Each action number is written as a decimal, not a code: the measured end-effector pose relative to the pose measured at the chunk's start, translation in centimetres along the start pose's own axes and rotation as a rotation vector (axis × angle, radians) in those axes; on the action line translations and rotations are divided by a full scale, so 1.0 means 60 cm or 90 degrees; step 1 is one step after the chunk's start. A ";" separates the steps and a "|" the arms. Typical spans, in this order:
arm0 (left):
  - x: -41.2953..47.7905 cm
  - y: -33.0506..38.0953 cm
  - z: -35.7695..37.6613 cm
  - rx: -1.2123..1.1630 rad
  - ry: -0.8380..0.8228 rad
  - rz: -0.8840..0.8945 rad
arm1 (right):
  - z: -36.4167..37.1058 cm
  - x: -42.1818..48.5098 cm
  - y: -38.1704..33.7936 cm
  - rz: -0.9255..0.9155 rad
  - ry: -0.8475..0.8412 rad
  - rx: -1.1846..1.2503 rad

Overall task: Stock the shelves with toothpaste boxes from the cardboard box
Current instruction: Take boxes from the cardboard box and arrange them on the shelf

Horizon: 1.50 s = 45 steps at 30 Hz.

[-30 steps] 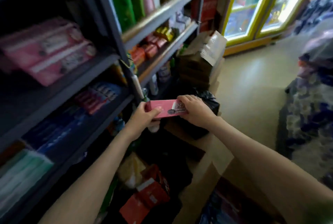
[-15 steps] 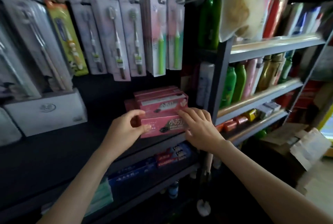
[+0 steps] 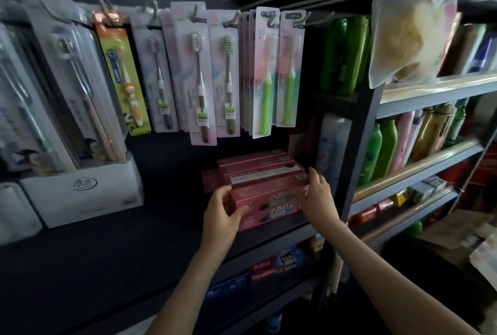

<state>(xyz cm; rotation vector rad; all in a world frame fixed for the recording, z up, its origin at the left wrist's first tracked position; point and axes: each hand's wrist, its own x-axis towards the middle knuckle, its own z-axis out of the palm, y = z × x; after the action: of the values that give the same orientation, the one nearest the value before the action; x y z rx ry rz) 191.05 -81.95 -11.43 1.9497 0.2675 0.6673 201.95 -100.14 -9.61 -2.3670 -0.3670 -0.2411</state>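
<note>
Your left hand (image 3: 223, 211) wraps the left end of the pink rectangular cardboard toothpaste box (image 3: 271, 192), thumb on its front face and fingers over the top. Your right hand (image 3: 318, 200) lies straight-fingered against the right end, pressing rather than gripping. The box sits at the front of the stack of matching pink boxes (image 3: 255, 166), close to the lip of the dark flat shelf board (image 3: 161, 229). Watch that lip, because the front row looks easy to drag off if your left hand pulls back while it is curled round the box. Push harder on one side and the box likely skews, nudging the rear boxes crooked. The grey metal upright (image 3: 360, 151) stands just beside your right hand, so a sideways shove could jam the end there.
</note>
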 end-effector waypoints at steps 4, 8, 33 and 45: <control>-0.009 -0.024 0.034 -0.006 0.085 -0.024 | 0.018 0.010 0.010 0.068 0.030 0.083; -0.011 -0.033 0.062 0.040 0.104 -0.024 | 0.027 0.016 0.027 0.134 0.007 0.092; -0.421 -0.040 0.398 0.170 -0.299 0.269 | -0.047 -0.430 0.371 0.256 0.054 0.074; -0.992 -0.256 0.653 0.311 -1.066 0.253 | 0.084 -1.144 0.755 0.914 0.021 0.167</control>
<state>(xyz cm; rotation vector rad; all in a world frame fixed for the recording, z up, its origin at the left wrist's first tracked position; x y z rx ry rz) 165.60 -131.96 -57.94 2.3630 -1.0802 -0.9983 152.50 -141.79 -60.69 -1.8203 1.2158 0.4199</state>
